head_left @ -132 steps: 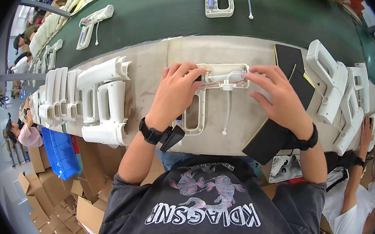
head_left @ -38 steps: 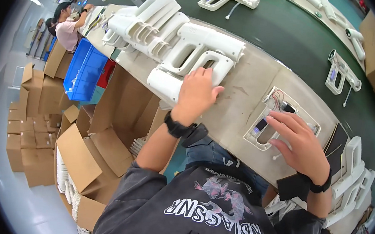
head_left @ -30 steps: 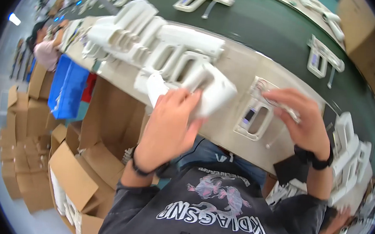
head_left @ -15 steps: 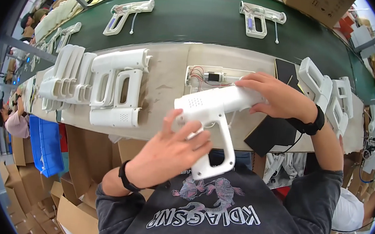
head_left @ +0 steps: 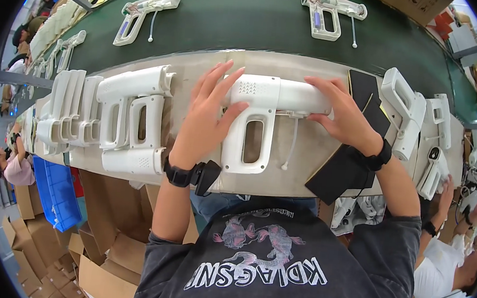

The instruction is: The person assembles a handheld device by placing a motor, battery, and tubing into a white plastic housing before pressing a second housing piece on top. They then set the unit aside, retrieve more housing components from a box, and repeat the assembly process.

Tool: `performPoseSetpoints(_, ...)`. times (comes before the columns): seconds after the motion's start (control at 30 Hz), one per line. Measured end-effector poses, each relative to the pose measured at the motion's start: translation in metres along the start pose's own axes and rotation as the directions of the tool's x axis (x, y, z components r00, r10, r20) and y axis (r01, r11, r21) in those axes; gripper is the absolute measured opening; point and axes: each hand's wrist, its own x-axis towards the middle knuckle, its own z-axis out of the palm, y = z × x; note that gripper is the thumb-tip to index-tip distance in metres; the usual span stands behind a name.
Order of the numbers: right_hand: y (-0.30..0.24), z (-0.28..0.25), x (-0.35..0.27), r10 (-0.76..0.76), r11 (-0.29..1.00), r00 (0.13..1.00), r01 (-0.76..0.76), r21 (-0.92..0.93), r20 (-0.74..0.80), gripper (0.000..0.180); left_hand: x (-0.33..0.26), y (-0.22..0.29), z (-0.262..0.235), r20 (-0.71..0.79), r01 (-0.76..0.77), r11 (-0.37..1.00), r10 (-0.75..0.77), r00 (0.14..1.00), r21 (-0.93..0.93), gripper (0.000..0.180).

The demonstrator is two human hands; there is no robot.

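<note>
A white gun-shaped plastic housing [head_left: 277,94] lies on the table in front of me, its loop handle [head_left: 265,145] toward my body. My right hand [head_left: 346,114] is closed around its right end, fingers over the far side and thumb beneath. At the other end, my left hand [head_left: 210,109] is open with fingers stretched, its thumb beside the housing near the top of the handle. A thin white rod [head_left: 292,145] with a small ball tip hangs from under the barrel. The inside of the housing is hidden.
White half shells [head_left: 131,114] are stacked at the left. Finished-looking housings [head_left: 403,112] lie at the right, near a co-worker's hand [head_left: 446,193]. Black flat pads [head_left: 332,174] lie beside my right wrist. Open housings with wiring [head_left: 324,17] sit on the green belt [head_left: 232,21].
The white housing has come down from my hands and turned level, covering the spot where an open half with wires and a motor lay. My left hand has moved up from its handle.
</note>
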Motion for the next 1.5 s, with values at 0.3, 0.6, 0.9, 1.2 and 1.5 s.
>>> performPoseSetpoints(0.3, 0.006, -0.012, -0.012, 0.017, 0.999, 0.998, -0.015, 0.034, -0.061, 0.071, 0.003, 0.037, -0.016, -0.102, -0.147, 0.987, 0.153, 0.983, 0.065, 0.029)
performPoseSetpoints(0.6, 0.006, 0.003, 0.016, -0.137, 0.99, 0.977, 0.13, -0.053, -0.166, 0.068, -0.029, 0.113, 0.1, 0.322, -0.106, 0.909, -0.033, 0.946, 0.404, 0.067)
performPoseSetpoints(0.9, 0.015, -0.006, 0.014, -0.066, 0.998, 0.98, 0.06, -0.035, -0.189, 0.063, -0.038, 0.094, 0.12, 0.291, 0.037, 0.96, -0.121, 0.949, 0.278, 0.081)
performPoseSetpoints(1.2, 0.016, -0.005, 0.012, -0.107, 0.994, 0.979, 0.103, -0.032, -0.174, 0.063, -0.046, 0.105, 0.146, 0.246, 0.08, 0.804, -0.273, 0.93, 0.59, 0.085)
performPoseSetpoints(1.5, 0.011, -0.008, 0.008, -0.11, 0.993, 0.983, 0.102, -0.062, -0.148, 0.064, -0.047, 0.101, 0.15, 0.222, 0.064, 0.789, -0.249, 0.943, 0.611, 0.084)
